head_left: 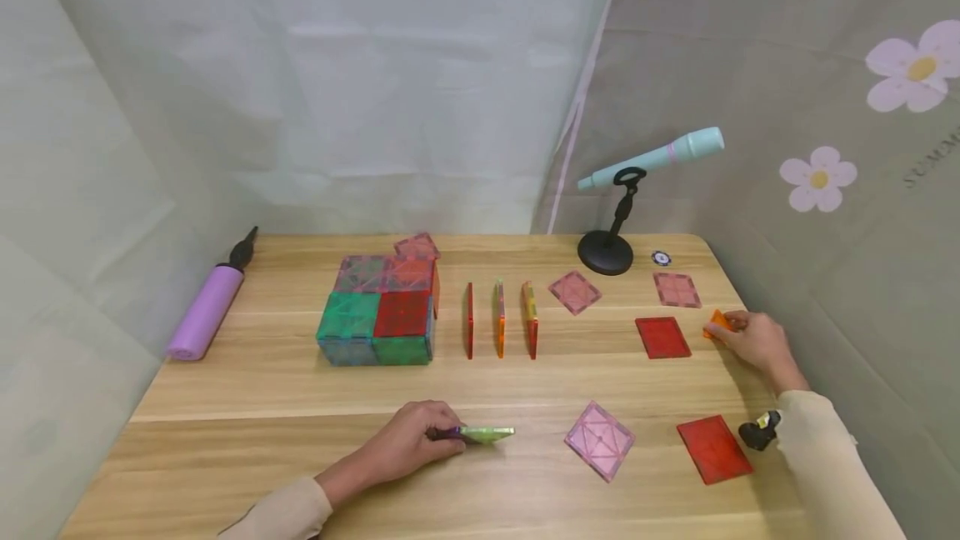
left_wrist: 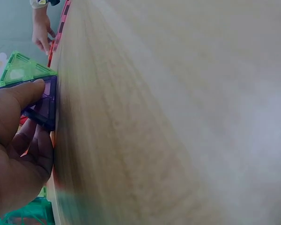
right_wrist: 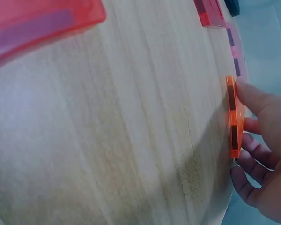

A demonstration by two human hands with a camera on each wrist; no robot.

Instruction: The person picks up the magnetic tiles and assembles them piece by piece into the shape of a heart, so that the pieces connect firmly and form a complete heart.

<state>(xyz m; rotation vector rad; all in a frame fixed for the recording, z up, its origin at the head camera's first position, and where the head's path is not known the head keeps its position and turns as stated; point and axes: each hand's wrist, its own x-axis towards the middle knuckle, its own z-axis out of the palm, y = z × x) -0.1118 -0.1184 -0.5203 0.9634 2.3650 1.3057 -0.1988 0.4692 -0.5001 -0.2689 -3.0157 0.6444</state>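
Observation:
My left hand [head_left: 408,442] grips a purple magnetic tile [left_wrist: 48,101] with its thumb on one face and fingers behind. A green triangular magnetic tile [left_wrist: 23,69] adjoins the purple one and sticks out past the fingertips, just above the table. Far to the right, my right hand [head_left: 761,346] pinches a small orange magnetic tile [right_wrist: 232,117] that lies at the table's right side. Its thumb is on one end of the tile and the fingers bend round the other. Nearest to that hand is a flat red square tile [head_left: 663,337].
A box built of green, red and clear tiles [head_left: 405,312] stands left of centre. Three thin upright tile pieces [head_left: 501,319] stand beside it. Flat pink tiles [head_left: 600,440] and a red one [head_left: 714,449] lie rightward. A purple pump [head_left: 206,312] and microphone stand [head_left: 605,252] flank the back.

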